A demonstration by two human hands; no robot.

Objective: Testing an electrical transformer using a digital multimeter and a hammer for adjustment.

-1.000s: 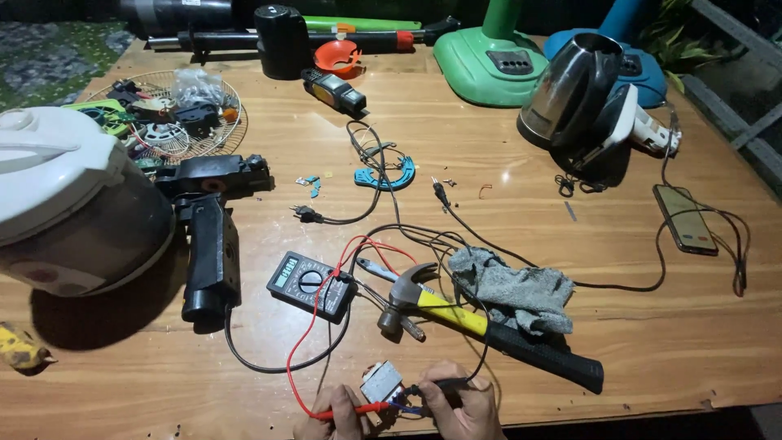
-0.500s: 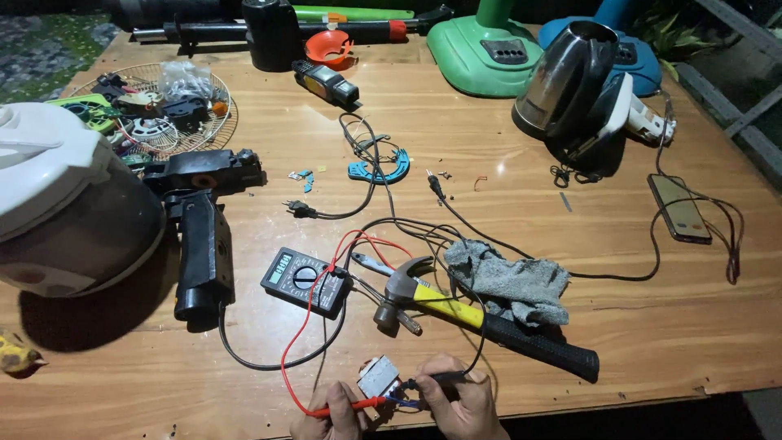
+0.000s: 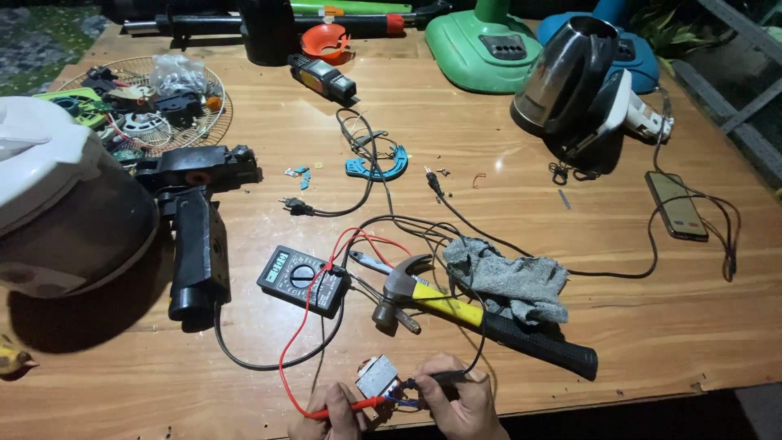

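Both hands press red [image 3: 352, 405] and black probes [image 3: 436, 378] onto a small transformer [image 3: 376, 378]

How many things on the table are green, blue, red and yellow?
Green: 1, fan base
Blue: 2, second fan base and curved plastic piece
Red: 2, probe in the left hand, and its wire
Yellow: 1, hammer neck
Total: 6

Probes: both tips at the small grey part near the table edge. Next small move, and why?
Probably hold both tips steady and glance at the multimeter. The left hand pinches the red probe and the right hand the black probe, both against the small grey part; the meter lies farther up the table.
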